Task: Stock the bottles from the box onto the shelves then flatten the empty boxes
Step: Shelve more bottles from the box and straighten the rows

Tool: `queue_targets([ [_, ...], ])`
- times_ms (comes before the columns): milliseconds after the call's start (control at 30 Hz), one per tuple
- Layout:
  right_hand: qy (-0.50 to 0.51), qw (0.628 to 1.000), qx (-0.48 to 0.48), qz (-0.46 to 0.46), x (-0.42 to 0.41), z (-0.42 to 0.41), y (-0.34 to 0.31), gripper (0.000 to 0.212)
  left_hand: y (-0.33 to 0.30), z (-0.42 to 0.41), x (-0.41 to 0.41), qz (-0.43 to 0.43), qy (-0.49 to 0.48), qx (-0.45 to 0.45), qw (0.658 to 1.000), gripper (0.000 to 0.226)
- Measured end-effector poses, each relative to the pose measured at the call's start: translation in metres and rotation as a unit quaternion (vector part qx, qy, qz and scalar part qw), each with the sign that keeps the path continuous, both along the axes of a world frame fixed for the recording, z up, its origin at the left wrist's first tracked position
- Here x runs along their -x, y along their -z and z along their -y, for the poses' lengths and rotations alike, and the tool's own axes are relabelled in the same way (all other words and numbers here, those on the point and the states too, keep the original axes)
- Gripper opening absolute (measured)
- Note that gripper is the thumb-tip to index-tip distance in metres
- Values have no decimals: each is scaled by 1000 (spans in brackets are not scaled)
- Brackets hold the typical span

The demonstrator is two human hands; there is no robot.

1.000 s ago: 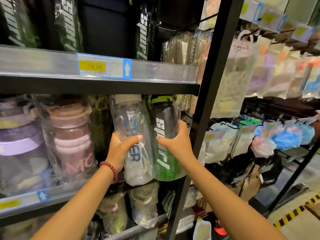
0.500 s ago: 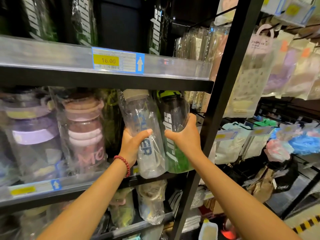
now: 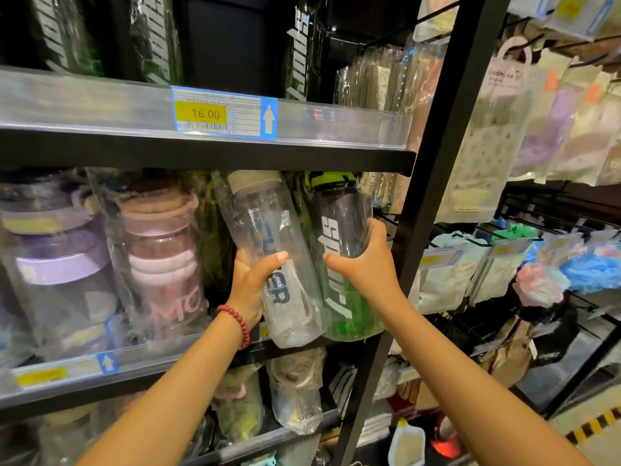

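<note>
**Clear and green bottles held at the middle shelf**

Clear plastic wraps both bottles in hand. The left hand (image 3: 252, 284), a red bead bracelet (image 3: 237, 322) on its wrist, curls its fingers and thumb round the clear bottle (image 3: 273, 260), which tilts with its beige cap toward 11 o'clock and its base low over the middle shelf's front rail (image 3: 141, 356). At 3 o'clock from it, touching or nearly so, the right hand (image 3: 368, 264) grips the dark, green-bottomed bottle (image 3: 342, 264), which stands close to upright beside the black upright post (image 3: 433, 183). At 9 o'clock sit wrapped pink (image 3: 161, 253) and purple jugs (image 3: 57, 264). Above, at 12 o'clock, a yellow price tag (image 3: 205, 113) reads 16.00.
</note>
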State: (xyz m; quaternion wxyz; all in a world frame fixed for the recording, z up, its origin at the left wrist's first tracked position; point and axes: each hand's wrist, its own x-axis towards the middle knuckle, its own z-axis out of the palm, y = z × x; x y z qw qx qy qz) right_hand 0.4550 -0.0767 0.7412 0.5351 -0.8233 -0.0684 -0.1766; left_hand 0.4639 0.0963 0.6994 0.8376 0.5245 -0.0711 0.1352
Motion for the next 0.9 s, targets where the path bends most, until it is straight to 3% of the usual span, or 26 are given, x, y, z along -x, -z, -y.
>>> queue_targets([
  [333,-15,1000,8,-18,7,4,15,88,3,-8,-8,-31,21,2,999,92],
  [433,-16,1000,16,-15,11,7,13,84,5,-9,-10,-45,46,12,998,77],
  [500,-20,999,32,-9,15,8,14,79,6,-9,-12,-46,43,23,998,81],
  [567,-18,999,48,-3,21,8,17,87,8,-9,-15,-37,34,26,998,82],
  [633,-14,998,55,0,25,8,19,93,8,-8,-15,-37,40,22,998,69],
  [700,-12,998,53,-1,29,11,19,90,7,-8,-16,-40,45,21,998,63],
  [800,-15,999,48,-9,35,15,19,78,7,-10,-19,-33,22,17,999,73],
  [900,-14,999,37,-6,40,16,21,81,6,-8,-19,-40,21,10,999,65],
])
